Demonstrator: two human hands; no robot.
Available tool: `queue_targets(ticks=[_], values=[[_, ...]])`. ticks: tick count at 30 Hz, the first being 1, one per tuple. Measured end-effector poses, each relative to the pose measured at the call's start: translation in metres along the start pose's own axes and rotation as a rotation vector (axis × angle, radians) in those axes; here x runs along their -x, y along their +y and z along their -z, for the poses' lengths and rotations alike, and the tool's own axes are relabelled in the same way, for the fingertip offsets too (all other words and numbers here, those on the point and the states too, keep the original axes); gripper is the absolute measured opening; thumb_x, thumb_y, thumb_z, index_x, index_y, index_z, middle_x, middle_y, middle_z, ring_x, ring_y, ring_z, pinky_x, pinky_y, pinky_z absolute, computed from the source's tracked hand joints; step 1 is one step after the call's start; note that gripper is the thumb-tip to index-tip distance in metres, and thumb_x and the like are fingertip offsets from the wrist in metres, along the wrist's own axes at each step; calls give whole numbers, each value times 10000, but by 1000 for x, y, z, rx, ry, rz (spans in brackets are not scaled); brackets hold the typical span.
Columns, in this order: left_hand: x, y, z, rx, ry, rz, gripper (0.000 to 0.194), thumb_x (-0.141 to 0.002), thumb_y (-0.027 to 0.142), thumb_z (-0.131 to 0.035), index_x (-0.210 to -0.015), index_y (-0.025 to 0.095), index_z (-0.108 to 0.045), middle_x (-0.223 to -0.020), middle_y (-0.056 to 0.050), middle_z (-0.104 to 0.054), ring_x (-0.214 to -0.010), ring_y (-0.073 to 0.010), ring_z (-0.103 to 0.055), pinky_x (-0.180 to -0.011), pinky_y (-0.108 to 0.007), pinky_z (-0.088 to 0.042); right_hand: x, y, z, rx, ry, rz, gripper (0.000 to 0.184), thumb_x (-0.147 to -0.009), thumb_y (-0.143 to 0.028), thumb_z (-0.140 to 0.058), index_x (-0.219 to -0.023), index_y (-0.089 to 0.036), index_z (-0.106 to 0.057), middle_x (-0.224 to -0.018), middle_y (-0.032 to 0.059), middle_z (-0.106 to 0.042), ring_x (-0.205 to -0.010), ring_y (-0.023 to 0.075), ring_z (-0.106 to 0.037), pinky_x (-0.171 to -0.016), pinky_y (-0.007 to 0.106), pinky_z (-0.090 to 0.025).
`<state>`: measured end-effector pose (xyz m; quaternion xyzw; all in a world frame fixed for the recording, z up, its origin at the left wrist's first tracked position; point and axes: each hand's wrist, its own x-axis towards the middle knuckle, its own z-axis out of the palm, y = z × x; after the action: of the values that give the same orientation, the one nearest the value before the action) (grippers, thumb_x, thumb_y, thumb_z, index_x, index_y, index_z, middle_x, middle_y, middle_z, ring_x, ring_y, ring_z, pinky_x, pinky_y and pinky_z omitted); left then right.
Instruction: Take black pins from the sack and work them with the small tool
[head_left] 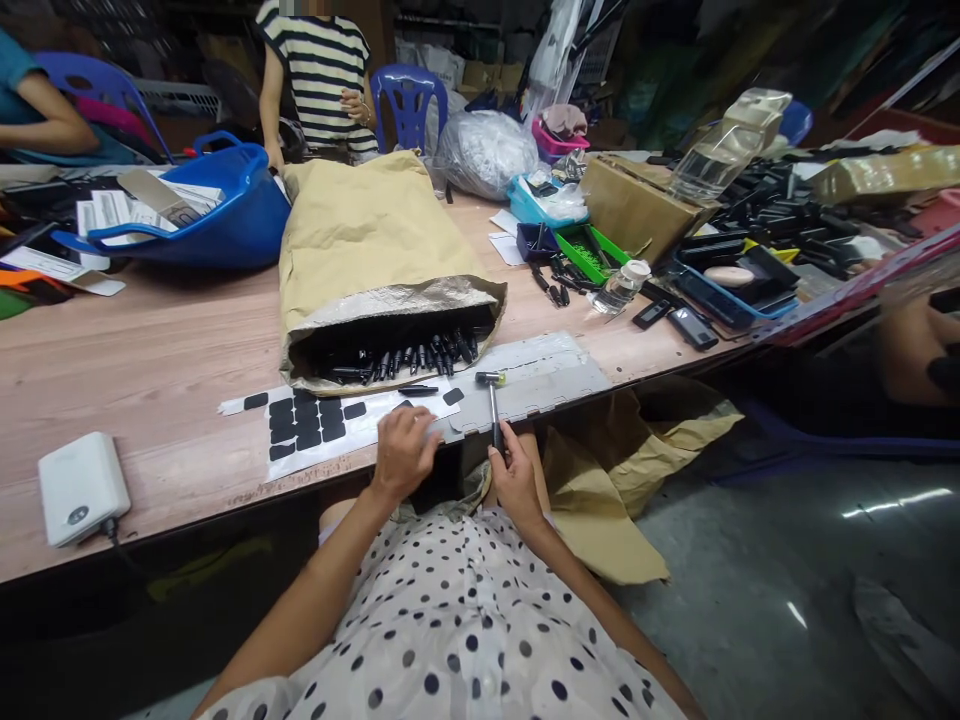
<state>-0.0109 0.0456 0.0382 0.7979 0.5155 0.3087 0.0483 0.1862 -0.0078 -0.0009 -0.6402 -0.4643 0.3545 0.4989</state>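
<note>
right grip (517,480): clamped on hammer (493,402) | left grip (406,452): palm down, fingers curled, can't tell if holding | sheet (366,436) beyond-left

The small hammer (494,405) has a bright metal shaft and a dark head with one yellowish end; it is held by its dark grip, and its head is over the grey board (551,378). The white sheet (364,436) lies flat, carrying rounded black stickers (307,438), mostly in rows, and one slim black piece (418,389) rests near its far edge.
</note>
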Motion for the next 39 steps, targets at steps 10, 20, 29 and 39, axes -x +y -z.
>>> queue_targets(ticks=[10, 20, 29, 39], values=[[-45, -43, -4, -41, -91, 247, 158, -882, 256, -601, -1004, 228, -697, -981, -84, -666, -999, -298, -570, -866, -423, -465, -1, 4, -1, -6, 9, 15, 559, -897, -376, -562, -1420, -179, -584, -1447, 100, -602, -1374, 266, -532, -1183, 441, -410], [-39, -24, -14, 109, -129, 192, 169, -851, 290, -674, -1002, 267, -746, -887, -42, -665, -913, -255, -552, -832, -393, -447, -6, -1, 5, -5, -11, -25, 538, -868, -379, -565, -1371, -195, -616, -1407, 89, -634, -1337, 256, -563, -1174, 439, -414], [-40, -25, -13, 150, -143, 210, 143, -821, 283, -703, -957, 267, -745, -874, -34, -670, -900, -251, -545, -821, -386, -440, 6, -24, 10, -78, -146, 27, 449, -893, -417, -590, -1281, -193, -609, -1056, 78, -736, -945, 201, -700, -829, 315, -587], [-41, -25, -14, 179, -166, 217, 150, -839, 287, -694, -976, 272, -753, -862, -28, -660, -908, -242, -535, -820, -382, -430, 19, -47, 7, -9, -334, 9, 349, -923, -382, -522, -1208, -200, -613, -716, -20, -630, -633, 133, -596, -594, 240, -498]])
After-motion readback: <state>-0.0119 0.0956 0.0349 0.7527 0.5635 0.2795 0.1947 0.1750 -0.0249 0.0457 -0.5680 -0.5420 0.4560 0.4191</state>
